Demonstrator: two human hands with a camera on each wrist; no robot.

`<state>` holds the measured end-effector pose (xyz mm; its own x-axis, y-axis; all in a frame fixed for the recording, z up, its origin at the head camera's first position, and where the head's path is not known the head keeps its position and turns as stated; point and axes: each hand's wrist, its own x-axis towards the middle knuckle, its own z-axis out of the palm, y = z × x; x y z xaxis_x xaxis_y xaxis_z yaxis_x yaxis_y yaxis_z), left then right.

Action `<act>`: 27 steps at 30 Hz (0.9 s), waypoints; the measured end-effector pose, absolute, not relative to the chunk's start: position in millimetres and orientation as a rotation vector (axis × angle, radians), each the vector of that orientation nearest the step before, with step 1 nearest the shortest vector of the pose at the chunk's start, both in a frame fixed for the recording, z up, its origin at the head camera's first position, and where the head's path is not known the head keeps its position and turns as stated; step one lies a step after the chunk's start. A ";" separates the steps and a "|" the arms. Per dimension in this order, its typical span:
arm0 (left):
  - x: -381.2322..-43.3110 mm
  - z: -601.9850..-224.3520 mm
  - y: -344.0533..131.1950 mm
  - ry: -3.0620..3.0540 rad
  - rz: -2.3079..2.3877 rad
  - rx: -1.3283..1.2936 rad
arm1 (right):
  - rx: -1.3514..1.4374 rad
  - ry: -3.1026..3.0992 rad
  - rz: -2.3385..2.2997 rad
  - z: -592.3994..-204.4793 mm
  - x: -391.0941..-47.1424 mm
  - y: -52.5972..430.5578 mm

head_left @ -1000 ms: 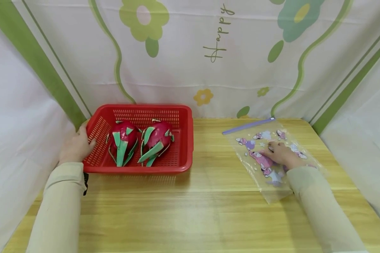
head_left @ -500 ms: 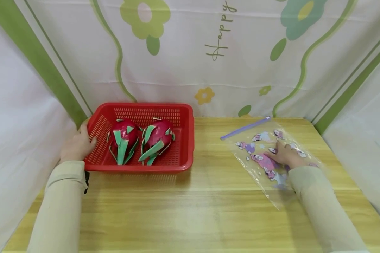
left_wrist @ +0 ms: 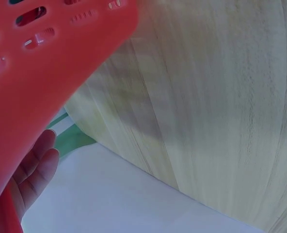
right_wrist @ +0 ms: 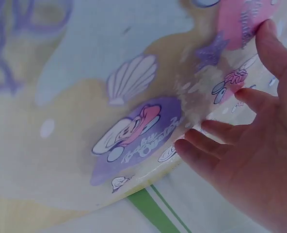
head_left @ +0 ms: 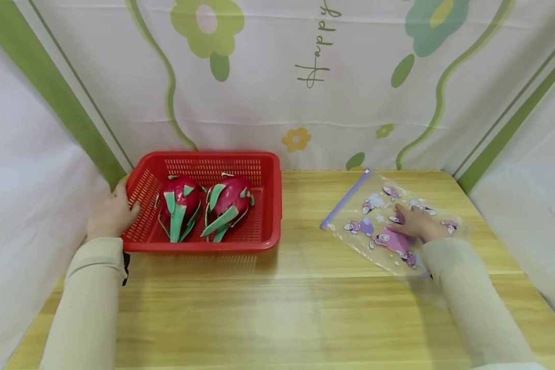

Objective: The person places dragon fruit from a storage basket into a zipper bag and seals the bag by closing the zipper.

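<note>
My left hand (head_left: 108,216) grips the left rim of a red plastic basket (head_left: 199,247), thumb over the rim and fingers (left_wrist: 41,170) along the outside. Inside the basket, side by side, lie two dragon fruits, a left one (head_left: 182,189) and a right one (head_left: 235,196), red with green leaf-like scales. Flat on the table lies a clear zip bag (head_left: 358,239) printed with pink and purple cartoons, its purple zipper strip (head_left: 344,199) slanting toward the back. On the bag rests my right hand (head_left: 416,223), fingers spread, fingertips at the film in the right wrist view.
Under everything is a light wooden table (head_left: 277,318). A white curtain with printed flowers (head_left: 361,118) hangs behind its far edge, and white cloth sides (head_left: 532,221) close in left and right. The basket stands at the back left.
Under my right hand the bag has turned counterclockwise, its zipper now slanting more steeply and its lower corner swung right. My left hand, the basket and the fruits hold their places.
</note>
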<state>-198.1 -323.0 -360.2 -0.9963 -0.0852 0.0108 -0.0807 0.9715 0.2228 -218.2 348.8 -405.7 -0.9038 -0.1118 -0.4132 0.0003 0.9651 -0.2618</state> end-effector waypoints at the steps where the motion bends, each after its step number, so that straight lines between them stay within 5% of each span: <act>1: -197.5 -360.5 -322.9 -3.098 -0.347 0.131 | -0.086 2.701 -0.344 -405.9 -218.4 348.0; 11: -196.5 -362.5 -323.9 -3.102 -0.341 0.126 | 0.134 2.661 -0.210 -405.6 -215.0 341.4; 27: -201.0 -362.2 -325.0 -3.113 -0.304 0.128 | 0.084 2.664 -0.270 -406.6 -217.6 340.9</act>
<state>-201.0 -325.0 -362.2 -0.9966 -0.0825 0.0035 -0.0802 0.9778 0.1937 -217.6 340.9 -406.6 -0.8932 0.0139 -0.4495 0.1037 0.9789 -0.1759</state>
